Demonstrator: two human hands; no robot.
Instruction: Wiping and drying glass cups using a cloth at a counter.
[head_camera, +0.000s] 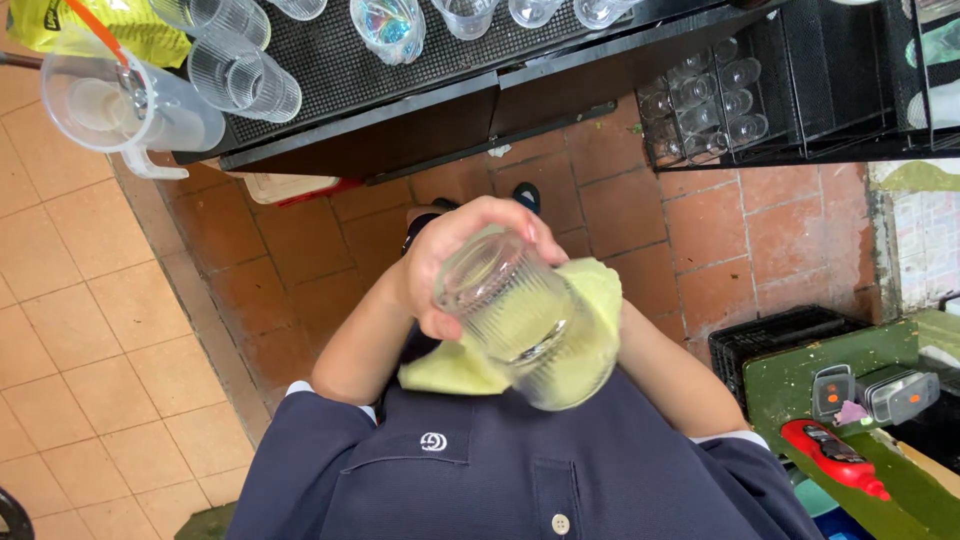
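Observation:
My left hand (462, 252) grips the base end of a clear ribbed glass (520, 320), held tilted in front of my chest with its mouth toward me. A pale yellow cloth (598, 288) is wrapped around the glass and pressed into it. My right forearm (672, 372) runs up under the cloth. The right hand itself is hidden behind the cloth and glass, where it holds the cloth against the glass.
A black counter (420, 110) ahead carries several glasses on a rubber mat and a clear plastic pitcher (120, 105). A rack of small glasses (700, 100) stands at the upper right. At the right are a black crate (780, 335) and a green surface with a red tool (835, 455).

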